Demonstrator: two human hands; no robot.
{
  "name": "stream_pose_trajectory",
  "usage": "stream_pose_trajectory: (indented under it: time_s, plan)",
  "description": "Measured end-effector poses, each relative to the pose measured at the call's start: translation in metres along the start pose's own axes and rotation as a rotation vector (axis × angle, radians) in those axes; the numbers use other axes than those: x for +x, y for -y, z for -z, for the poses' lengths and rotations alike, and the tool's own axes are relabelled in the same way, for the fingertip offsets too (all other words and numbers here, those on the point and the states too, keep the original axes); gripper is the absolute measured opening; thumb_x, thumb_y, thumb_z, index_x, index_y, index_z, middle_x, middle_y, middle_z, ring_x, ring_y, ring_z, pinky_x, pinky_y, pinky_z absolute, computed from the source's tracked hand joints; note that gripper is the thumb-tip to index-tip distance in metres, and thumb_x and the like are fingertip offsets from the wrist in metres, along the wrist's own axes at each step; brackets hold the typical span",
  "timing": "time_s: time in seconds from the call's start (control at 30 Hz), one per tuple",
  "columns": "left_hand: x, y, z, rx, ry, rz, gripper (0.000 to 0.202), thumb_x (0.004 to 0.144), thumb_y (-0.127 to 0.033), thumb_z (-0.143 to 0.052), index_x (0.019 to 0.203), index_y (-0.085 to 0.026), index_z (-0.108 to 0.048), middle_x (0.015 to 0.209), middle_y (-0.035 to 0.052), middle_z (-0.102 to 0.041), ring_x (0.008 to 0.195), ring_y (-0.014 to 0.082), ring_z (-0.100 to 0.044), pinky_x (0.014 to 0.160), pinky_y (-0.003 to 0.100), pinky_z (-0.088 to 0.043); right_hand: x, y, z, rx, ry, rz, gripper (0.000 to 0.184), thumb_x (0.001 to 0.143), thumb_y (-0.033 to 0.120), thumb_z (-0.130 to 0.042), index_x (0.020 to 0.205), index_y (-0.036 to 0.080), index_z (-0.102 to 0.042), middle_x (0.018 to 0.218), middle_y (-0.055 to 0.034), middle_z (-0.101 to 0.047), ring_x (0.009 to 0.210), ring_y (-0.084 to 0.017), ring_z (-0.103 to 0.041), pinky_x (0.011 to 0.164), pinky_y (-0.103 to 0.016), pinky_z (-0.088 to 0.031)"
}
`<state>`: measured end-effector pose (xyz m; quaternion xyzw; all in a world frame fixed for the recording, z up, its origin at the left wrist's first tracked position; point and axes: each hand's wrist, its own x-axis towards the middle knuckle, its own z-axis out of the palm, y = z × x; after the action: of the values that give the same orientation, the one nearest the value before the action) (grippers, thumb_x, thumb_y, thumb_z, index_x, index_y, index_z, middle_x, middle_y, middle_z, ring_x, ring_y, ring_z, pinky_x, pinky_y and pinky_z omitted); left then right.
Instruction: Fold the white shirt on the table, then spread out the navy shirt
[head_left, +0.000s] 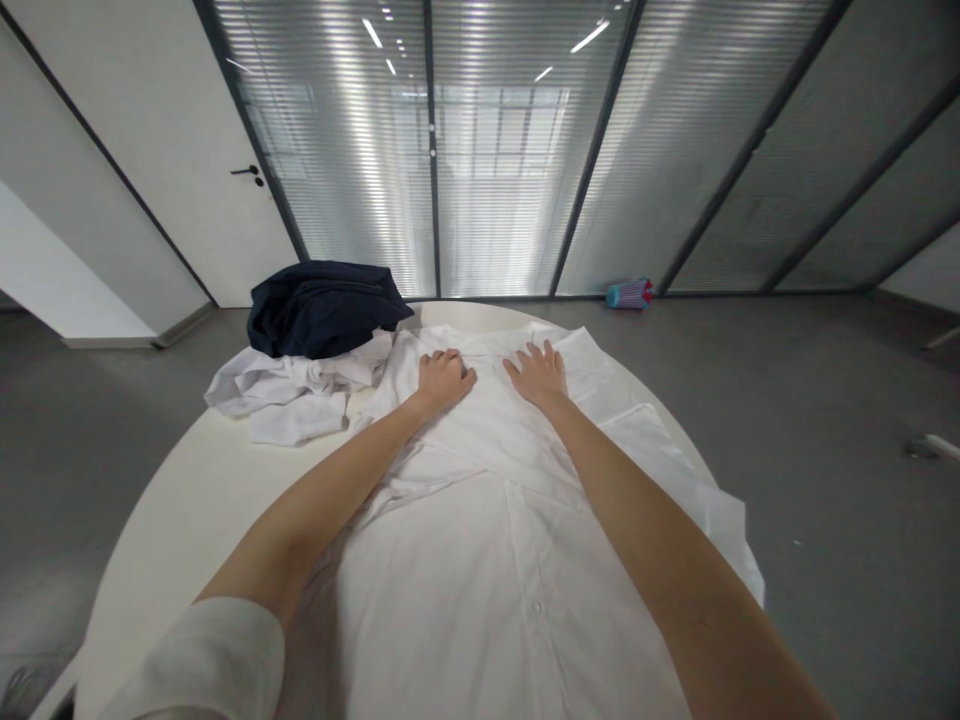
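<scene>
A white button-up shirt (450, 560) is spread over a round white table (217, 480), its collar end at the far side. Near that far end, my left hand (444, 380) rests on the fabric with its fingers bent and its thumb apart. Beside it, my right hand (538, 374) lies on the cloth, palm down, fingers spread. Buttons run down the middle placket, and one side of the shirt drapes over the table's right edge. Left of my left hand lies a crumpled white garment (296, 395), with a folded dark navy garment (326, 310) on top of it.
A blue and red patterned object (628, 294) lies on the grey floor (810, 420) by the glass partition (499, 200) with blinds. A door with a black handle (247, 172) stands at the left. Part of a white chair or table leg (941, 445) shows at the right.
</scene>
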<state>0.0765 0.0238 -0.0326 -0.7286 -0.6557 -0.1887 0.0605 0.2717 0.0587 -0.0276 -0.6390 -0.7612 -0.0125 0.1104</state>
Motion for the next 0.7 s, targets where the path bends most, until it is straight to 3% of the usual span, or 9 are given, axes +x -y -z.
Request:
stream_pose_trajectory:
  time_s: [0.1,0.3,0.43,0.53,0.7]
  plan:
    - [-0.001,0.001,0.001,-0.006,0.019,-0.014,0.039,0.096,-0.039,-0.046,0.114,-0.015,-0.071,0.136,0.0129,-0.063,0.122,0.0338,-0.057,0.105,0.051,-0.04,0.002,0.0,-0.001,0.012,0.038,-0.001,0.061,0.103,0.052,-0.028,0.143,0.016,-0.055,0.156,-0.0093,-0.045,0.149,-0.035,-0.024,0.121,-0.051,-0.017]
    - [-0.001,0.005,0.002,-0.044,0.068,-0.073,0.039,0.099,-0.043,-0.047,0.128,-0.022,-0.062,0.149,0.0098,-0.053,0.134,0.0316,-0.05,0.111,0.052,-0.037,0.004,-0.002,-0.006,0.016,0.044,0.001,0.058,0.103,0.051,-0.029,0.145,0.017,-0.053,0.158,-0.0098,-0.043,0.147,-0.034,-0.03,0.119,-0.052,-0.02]
    - [-0.012,0.015,0.015,-0.086,0.165,-0.152,0.049,0.1,-0.047,-0.049,0.141,-0.022,-0.053,0.16,0.0135,-0.037,0.148,0.0358,-0.033,0.115,0.058,-0.032,0.005,-0.002,-0.006,0.019,0.054,-0.001,0.058,0.103,0.05,-0.03,0.146,0.017,-0.051,0.159,-0.0111,-0.041,0.147,-0.034,-0.031,0.118,-0.051,-0.022]
    - [-0.044,0.028,0.04,-0.116,0.172,-0.286,0.046,0.102,-0.039,-0.046,0.142,-0.018,-0.052,0.162,0.0156,-0.033,0.152,0.0346,-0.025,0.119,0.055,-0.03,0.005,-0.002,-0.005,0.02,0.043,0.01,0.058,0.102,0.05,-0.031,0.145,0.015,-0.052,0.157,-0.012,-0.043,0.145,-0.034,-0.033,0.117,-0.051,-0.025]
    - [-0.134,0.049,0.09,-0.21,0.229,-0.55,0.046,0.105,-0.032,-0.041,0.15,-0.025,-0.044,0.162,0.0087,-0.036,0.153,0.0253,-0.024,0.124,0.049,-0.028,0.006,-0.002,-0.005,0.028,0.042,0.014,0.058,0.102,0.049,-0.032,0.144,0.015,-0.052,0.157,-0.012,-0.043,0.144,-0.036,-0.035,0.116,-0.052,-0.026]
